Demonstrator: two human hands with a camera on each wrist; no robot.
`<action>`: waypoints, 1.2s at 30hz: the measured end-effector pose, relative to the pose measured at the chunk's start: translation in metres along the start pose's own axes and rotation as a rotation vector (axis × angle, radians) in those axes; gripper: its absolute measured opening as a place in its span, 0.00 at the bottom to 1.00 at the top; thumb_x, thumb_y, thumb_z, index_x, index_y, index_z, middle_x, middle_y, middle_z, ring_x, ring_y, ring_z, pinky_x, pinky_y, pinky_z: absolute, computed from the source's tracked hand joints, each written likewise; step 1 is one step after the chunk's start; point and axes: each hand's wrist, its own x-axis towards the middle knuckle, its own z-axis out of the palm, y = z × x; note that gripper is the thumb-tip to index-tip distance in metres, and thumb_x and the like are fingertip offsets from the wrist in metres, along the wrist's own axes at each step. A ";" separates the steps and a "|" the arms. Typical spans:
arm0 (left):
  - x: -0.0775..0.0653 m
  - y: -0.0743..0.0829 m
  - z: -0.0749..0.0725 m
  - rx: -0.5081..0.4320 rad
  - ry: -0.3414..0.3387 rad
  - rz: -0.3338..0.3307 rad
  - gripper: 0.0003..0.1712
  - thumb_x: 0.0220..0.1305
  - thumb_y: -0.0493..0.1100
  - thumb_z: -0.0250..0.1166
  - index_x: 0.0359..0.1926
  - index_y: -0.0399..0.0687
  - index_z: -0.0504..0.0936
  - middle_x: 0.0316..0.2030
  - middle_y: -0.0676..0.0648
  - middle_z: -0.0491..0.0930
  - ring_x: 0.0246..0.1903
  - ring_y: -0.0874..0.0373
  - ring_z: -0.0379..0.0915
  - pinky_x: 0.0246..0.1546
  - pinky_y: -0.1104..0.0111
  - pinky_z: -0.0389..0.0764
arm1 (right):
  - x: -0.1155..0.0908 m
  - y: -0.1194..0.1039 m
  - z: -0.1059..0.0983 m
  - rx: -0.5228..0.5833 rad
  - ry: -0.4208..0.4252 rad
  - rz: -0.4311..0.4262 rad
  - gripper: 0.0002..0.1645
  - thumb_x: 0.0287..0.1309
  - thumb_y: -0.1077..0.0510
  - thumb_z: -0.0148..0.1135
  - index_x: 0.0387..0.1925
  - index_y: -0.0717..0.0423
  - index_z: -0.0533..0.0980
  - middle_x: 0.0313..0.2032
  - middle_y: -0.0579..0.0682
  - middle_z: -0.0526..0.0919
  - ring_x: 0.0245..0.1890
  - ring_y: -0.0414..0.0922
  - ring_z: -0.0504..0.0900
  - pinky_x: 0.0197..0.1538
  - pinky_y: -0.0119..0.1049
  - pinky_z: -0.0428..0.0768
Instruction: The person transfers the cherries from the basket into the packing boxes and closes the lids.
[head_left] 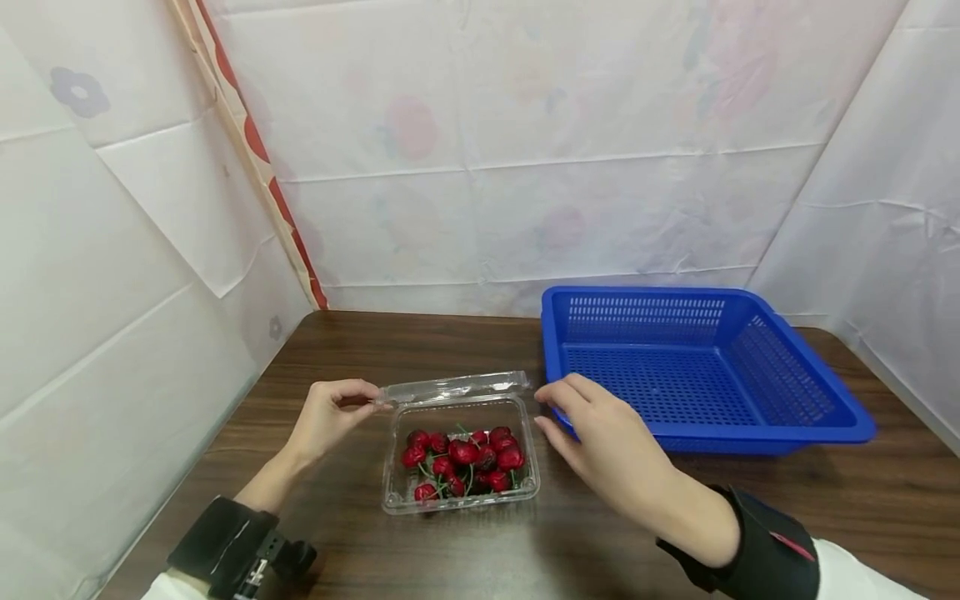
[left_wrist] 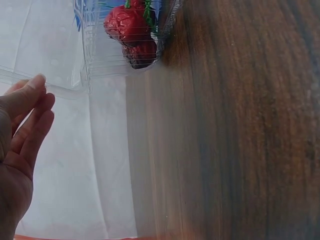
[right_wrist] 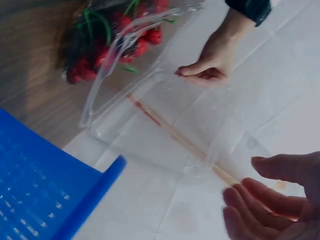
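Observation:
A clear plastic clamshell box (head_left: 461, 505) sits on the table with its hinged lid (head_left: 453, 389) raised along the far side. Inside lie several dark red cherries (head_left: 463, 452) with green stems. My left hand (head_left: 326, 421) pinches the lid's left edge between thumb and fingers; the left wrist view shows that grip on the clear lid (left_wrist: 55, 65). Near the lid's right end is my right hand (head_left: 611, 446), thumb and fingers apart with nothing between them. In the right wrist view a small gap seems to separate its fingertips from the lid (right_wrist: 165, 137).
A blue perforated plastic basket (head_left: 750, 433) stands on the dark wooden table (head_left: 345, 542), right of the box and close behind my right hand. White patterned sheets (head_left: 480, 142) hang at the back and both sides.

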 end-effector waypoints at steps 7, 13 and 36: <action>-0.001 0.003 0.001 0.028 0.003 0.086 0.15 0.36 0.14 0.62 0.24 0.33 0.80 0.24 0.39 0.79 0.27 0.66 0.76 0.28 0.77 0.75 | 0.007 0.010 0.021 -0.055 0.063 -0.094 0.14 0.41 0.65 0.67 0.34 0.60 0.75 0.31 0.48 0.76 0.31 0.42 0.73 0.32 0.35 0.71; -0.002 0.004 0.002 0.086 -0.015 0.111 0.16 0.36 0.16 0.64 0.25 0.38 0.81 0.25 0.45 0.80 0.28 0.68 0.75 0.27 0.75 0.76 | 0.002 0.013 0.031 -0.064 0.084 -0.121 0.09 0.42 0.66 0.66 0.29 0.55 0.76 0.28 0.44 0.77 0.28 0.40 0.74 0.31 0.35 0.69; 0.002 0.060 0.014 0.401 -0.160 -0.044 0.13 0.60 0.40 0.57 0.45 0.40 0.76 0.44 0.46 0.76 0.46 0.53 0.72 0.45 0.60 0.71 | -0.031 0.004 0.045 -0.077 0.072 -0.182 0.09 0.38 0.65 0.67 0.24 0.52 0.76 0.24 0.41 0.75 0.26 0.37 0.74 0.38 0.38 0.70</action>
